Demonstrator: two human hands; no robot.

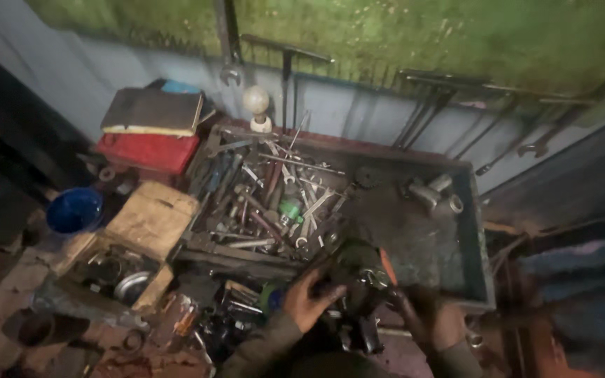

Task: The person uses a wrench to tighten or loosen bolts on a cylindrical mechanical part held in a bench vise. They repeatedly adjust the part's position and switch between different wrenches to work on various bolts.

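A: Head view, nearest first: both hands are on a dark, greasy machine part at the near edge of the metal tray. The left hand has its fingers curled over the part's left side, clamped on it. The right hand is blurred and dim; I cannot tell whether it grips the part or only rests beside it.

B: So what is the risk?

A: Slipping, I judge. The part looks oily and heavy, and it sits half over the tray's near edge. If only one hand truly holds it, it could roll off onto the clutter of small tools lying on the floor just below.

B: And further in?

A: The left half of the tray is heaped with loose spanners and rods, close to the left hand's knuckles. A jerk that way could scrape the fingers or send tools sliding. At the tray's far right corner lie some metal sockets, well apart from the part.

B: Anything behind that?

A: A bare light bulb stands at the tray's far edge, against the wall. A long tool swung upward could break it, and the scene is already dim.
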